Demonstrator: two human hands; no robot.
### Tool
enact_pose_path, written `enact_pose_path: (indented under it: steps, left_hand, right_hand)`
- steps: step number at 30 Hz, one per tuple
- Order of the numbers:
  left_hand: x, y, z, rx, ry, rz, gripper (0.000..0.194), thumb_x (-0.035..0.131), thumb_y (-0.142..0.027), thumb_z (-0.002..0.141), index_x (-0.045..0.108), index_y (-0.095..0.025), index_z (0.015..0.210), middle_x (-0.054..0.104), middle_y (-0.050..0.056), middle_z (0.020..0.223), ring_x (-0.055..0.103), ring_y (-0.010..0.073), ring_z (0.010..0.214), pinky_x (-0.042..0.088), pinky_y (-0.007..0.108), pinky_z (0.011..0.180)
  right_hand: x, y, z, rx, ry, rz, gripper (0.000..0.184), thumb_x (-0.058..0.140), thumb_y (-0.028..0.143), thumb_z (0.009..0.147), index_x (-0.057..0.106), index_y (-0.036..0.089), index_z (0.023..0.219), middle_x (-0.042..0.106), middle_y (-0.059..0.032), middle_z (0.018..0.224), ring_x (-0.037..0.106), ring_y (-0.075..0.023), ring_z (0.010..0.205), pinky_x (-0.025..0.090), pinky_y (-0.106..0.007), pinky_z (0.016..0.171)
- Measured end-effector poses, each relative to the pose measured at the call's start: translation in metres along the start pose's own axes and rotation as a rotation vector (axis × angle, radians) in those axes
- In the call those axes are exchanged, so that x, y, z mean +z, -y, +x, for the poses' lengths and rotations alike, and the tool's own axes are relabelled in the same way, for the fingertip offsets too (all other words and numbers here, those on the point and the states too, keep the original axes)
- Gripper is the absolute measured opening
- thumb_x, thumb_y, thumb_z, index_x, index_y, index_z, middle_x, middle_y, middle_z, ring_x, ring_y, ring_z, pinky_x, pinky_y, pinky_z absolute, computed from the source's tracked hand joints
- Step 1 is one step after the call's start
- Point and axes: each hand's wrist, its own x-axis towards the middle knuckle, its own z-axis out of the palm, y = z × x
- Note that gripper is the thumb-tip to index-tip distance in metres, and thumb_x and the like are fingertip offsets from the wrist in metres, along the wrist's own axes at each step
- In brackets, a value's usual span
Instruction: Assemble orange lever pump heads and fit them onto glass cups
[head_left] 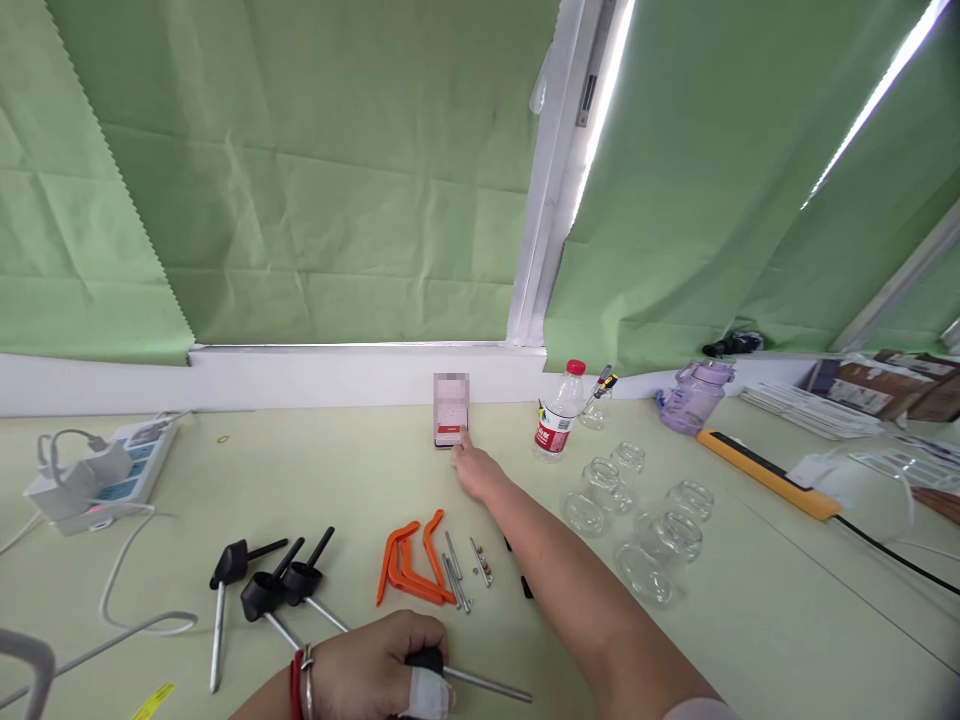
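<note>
My left hand (pixel 367 665) is closed around the black-handled rod (pixel 487 683), low and near me, the bare metal end pointing off to my right and slightly back toward me. White tape (pixel 430 692) wraps 1 of those fingers. My right arm reaches forward across the table (pixel 300 460), and my right hand (pixel 476 472) has 1 fingertip at the lower part of the phone (pixel 451 400), seemingly touching its screen; I can't tell how far my other fingers there are curled. The phone stands upright against the white wall (pixel 360 380), its long side vertical, straight ahead of my right fingertip; my right hand is much the nearer of the 2. Between the phone and my left hand lie the orange bent pieces (pixel 420 588), with the bolts (pixel 454 583) just beside them on the right. 3 similar rods (pixel 262 597) lie left of those, and the plastic bottle (pixel 553 430) stands right of the phone.
</note>
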Motion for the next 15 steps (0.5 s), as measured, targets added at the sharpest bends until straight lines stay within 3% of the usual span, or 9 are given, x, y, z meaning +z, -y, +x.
enact_pose_path:
  steps: [10, 15]
  left_hand:
    - [0.001, 0.000, 0.000, -0.007, -0.012, -0.001, 0.020, 0.061, -0.030, 0.063, 0.051, -0.018, 0.075, 0.051, -0.007, 0.049, 0.037, 0.0045, 0.030, 0.028, 0.014, 0.029]
    - [0.001, 0.002, 0.000, 0.020, -0.029, -0.018, 0.021, 0.063, -0.032, 0.063, 0.051, -0.018, 0.073, 0.048, -0.007, 0.048, 0.038, 0.0055, 0.031, 0.027, 0.014, 0.028]
  right_hand:
    - [-0.009, 0.003, -0.008, -0.020, -0.002, 0.087, 0.025, 0.044, 0.011, 0.084, 0.055, 0.016, 0.106, 0.015, -0.0090, 0.153, 0.061, -0.0219, 0.086, 0.043, -0.031, 0.064]
    - [-0.035, 0.004, -0.027, -0.076, -0.032, 0.207, 0.013, 0.044, 0.014, 0.086, 0.055, 0.018, 0.090, 0.036, -0.0091, 0.144, 0.060, -0.0178, 0.080, 0.041, -0.028, 0.062]
